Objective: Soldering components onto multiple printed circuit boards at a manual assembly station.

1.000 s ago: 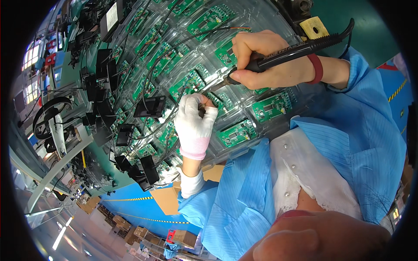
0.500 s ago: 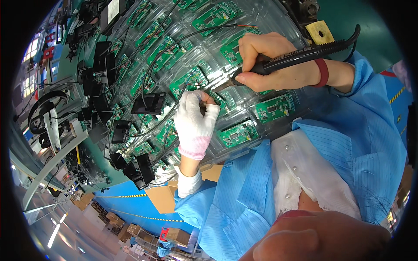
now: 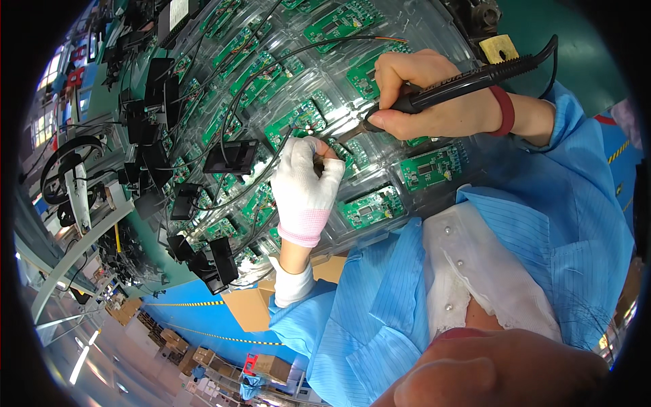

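Note:
My right hand (image 3: 441, 102), bare with a red band at the wrist, grips a black soldering iron (image 3: 454, 88) like a pen. The iron's tip points down-left at a green circuit board (image 3: 296, 122) in a clear plastic tray (image 3: 352, 108). My left hand (image 3: 302, 183) wears a white glove with a pink cuff and bare fingertips. Its thumb and fingers are pinched close to the iron's tip, on the end of a black cable (image 3: 268, 173); thin red wire ends show beside the fingers. The exact contact at the tip is too small to make out.
Several more boards, such as one board (image 3: 430, 168) at the right, sit in tray pockets. Black plastic housings (image 3: 230, 157) with trailing cables crowd the left side. A yellow sponge (image 3: 498, 49) lies at the back right. A cardboard box (image 3: 247, 308) stands below the table edge.
The view has shifted very slightly. Both hands keep almost the same place, the iron's tip still beside my left fingertips.

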Available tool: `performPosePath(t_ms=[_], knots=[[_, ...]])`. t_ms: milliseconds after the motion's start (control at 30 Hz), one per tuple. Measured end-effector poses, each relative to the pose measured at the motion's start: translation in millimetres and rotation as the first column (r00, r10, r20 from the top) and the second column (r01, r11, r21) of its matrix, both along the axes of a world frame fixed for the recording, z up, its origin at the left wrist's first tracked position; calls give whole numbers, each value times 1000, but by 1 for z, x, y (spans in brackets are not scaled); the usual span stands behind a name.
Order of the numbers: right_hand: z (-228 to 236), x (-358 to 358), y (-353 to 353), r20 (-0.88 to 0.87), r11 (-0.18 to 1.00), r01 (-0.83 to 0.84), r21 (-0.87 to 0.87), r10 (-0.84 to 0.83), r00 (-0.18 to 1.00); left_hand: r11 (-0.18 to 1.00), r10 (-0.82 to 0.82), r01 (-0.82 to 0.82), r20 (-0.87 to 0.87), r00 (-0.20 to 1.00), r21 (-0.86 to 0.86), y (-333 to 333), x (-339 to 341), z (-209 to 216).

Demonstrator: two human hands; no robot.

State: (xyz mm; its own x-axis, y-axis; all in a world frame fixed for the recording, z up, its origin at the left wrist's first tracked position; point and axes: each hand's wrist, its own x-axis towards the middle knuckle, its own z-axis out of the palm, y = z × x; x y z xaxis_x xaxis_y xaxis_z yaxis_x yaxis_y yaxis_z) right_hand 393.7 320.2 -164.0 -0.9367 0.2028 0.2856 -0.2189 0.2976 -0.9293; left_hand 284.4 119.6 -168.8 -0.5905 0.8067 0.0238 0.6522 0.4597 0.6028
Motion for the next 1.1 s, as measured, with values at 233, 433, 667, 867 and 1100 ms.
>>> performPosePath(t_ms=[233,433,667,867,1100], knots=[[-1,0,0,-12,1000,2,2,-2,1000,1000,13,-13,-2,1000,-3,0,1,-1],[0,1,2,-5,1000,-15,21,15,1000,1000,-1,1,-24,1000,2,3,1,-2],[-4,-1,6,-157,999,1,-50,-9,987,1000,-1,-1,-82,997,-24,0,1,2],[-9,-1,2,-236,976,-109,-186,63,970,1000,28,-30,-111,993,-11,-2,0,-5],[-2,-1,1,-121,956,-2,-293,-35,992,997,45,-46,12,999,55,-8,-1,3]])
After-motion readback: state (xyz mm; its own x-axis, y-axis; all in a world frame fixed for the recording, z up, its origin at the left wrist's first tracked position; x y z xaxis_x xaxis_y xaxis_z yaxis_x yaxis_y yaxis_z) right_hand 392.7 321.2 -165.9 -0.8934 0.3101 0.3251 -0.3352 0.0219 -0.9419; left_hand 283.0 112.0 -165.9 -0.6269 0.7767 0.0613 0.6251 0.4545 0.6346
